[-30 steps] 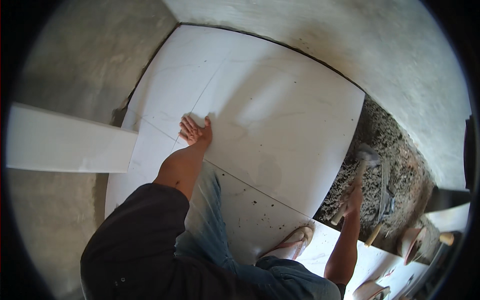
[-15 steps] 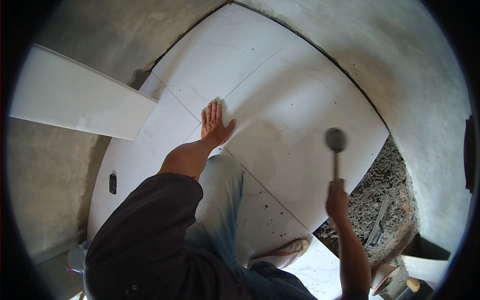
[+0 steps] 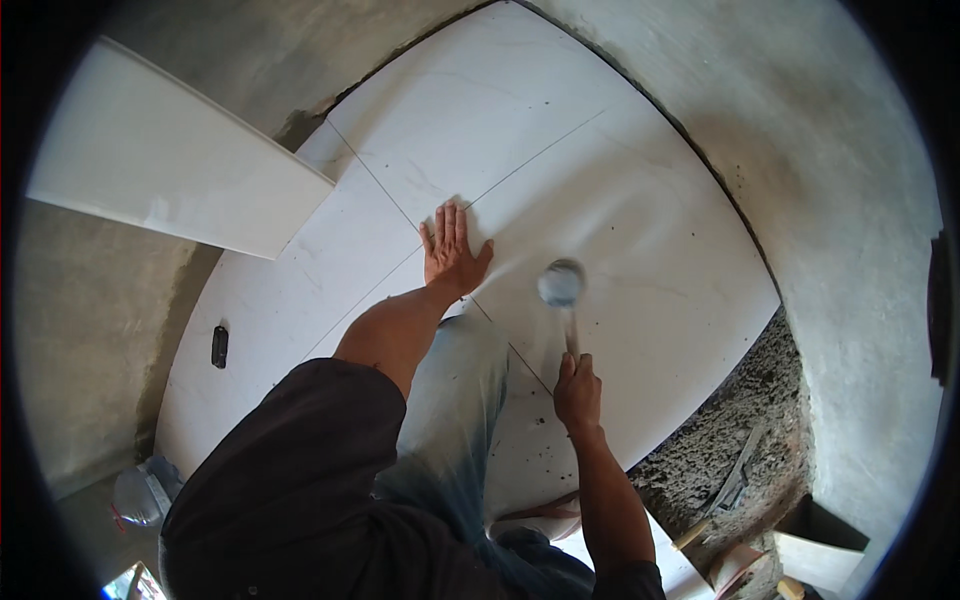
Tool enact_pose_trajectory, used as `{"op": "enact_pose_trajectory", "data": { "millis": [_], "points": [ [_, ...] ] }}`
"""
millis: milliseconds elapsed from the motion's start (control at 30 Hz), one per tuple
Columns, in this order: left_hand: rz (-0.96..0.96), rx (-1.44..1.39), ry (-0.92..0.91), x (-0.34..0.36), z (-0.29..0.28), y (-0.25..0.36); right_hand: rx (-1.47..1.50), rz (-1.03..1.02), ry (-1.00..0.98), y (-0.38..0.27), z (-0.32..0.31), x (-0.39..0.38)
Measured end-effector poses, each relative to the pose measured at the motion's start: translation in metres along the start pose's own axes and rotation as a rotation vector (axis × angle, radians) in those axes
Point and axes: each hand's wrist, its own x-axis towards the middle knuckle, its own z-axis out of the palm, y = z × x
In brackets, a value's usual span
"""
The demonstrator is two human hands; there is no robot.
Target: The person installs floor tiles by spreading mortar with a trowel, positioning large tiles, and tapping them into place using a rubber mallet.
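My left hand (image 3: pixel 456 258) lies flat on the white floor tiles (image 3: pixel 660 320), fingers spread, close to where several tile joints meet. In my right hand (image 3: pixel 579 395) is the handle of a mallet (image 3: pixel 562 284) with a round grey head. The head is over the large tile to the right of my left hand and is slightly blurred; whether it touches the tile I cannot tell. My knee in worn jeans (image 3: pixel 455 380) is just below my left hand.
A white panel (image 3: pixel 180 150) juts in from the left. Rough mortar (image 3: pixel 720 430) lies beyond the tile edge at right, with a long-handled tool (image 3: pixel 738 470) on it and a light container (image 3: pixel 820 550) beside it. A small black object (image 3: pixel 220 346) rests on the left tiles. Grey walls (image 3: pixel 840 200) border the floor.
My right hand has swung the mallet leftward, nearer to my left hand. The left hand stays flat on the tiles. The whole view has shifted slightly.
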Motion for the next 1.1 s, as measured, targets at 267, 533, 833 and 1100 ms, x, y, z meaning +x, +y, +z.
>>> {"op": "enact_pose_trajectory", "data": {
  "millis": [267, 533, 833, 1100],
  "points": [
    [-0.100, -0.069, 0.001, -0.032, 0.001, -0.018, -0.236, 0.047, -0.060, 0.015, -0.003, 0.025],
    [-0.507, -0.123, 0.095, -0.046, 0.017, -0.031, -0.230, 0.038, 0.008, 0.011, -0.018, 0.023],
    [-0.571, -0.133, 0.054, -0.038, 0.012, -0.032, -0.132, 0.006, -0.082, 0.010, -0.012, 0.014],
    [-0.589, -0.068, 0.110, -0.036, 0.029, -0.036, -0.213, -0.003, -0.174, 0.016, 0.000, 0.011]
  ]
}}
